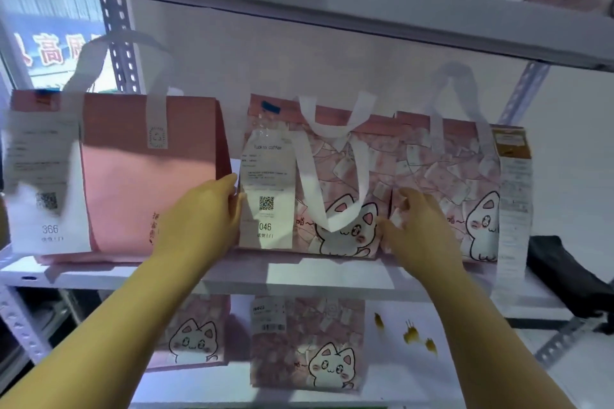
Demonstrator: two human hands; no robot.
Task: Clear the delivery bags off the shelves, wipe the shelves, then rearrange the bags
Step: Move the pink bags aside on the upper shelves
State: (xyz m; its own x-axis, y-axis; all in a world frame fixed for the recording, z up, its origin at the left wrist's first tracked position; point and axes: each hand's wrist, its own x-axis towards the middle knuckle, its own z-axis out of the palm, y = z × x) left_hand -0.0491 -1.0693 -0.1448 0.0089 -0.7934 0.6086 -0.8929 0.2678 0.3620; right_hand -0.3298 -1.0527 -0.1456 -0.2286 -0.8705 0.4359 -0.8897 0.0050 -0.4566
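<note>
Three pink delivery bags stand in a row on the middle shelf [299,276]. The middle cat-print bag [335,183] carries a receipt numbered 046. My left hand [206,219] presses flat against its left side. My right hand [415,229] grips its right edge, with the fingers curled between it and the right cat-print bag [465,189]. A plain pink bag [133,176] with a receipt numbered 366 stands to the left, close to my left hand.
The lower shelf [398,375] holds two more cat-print bags [305,345] and some yellow stains [412,335]. A black object [564,279] lies at the right end of the middle shelf. The upper shelf [365,3] hangs close above, with more bags on it.
</note>
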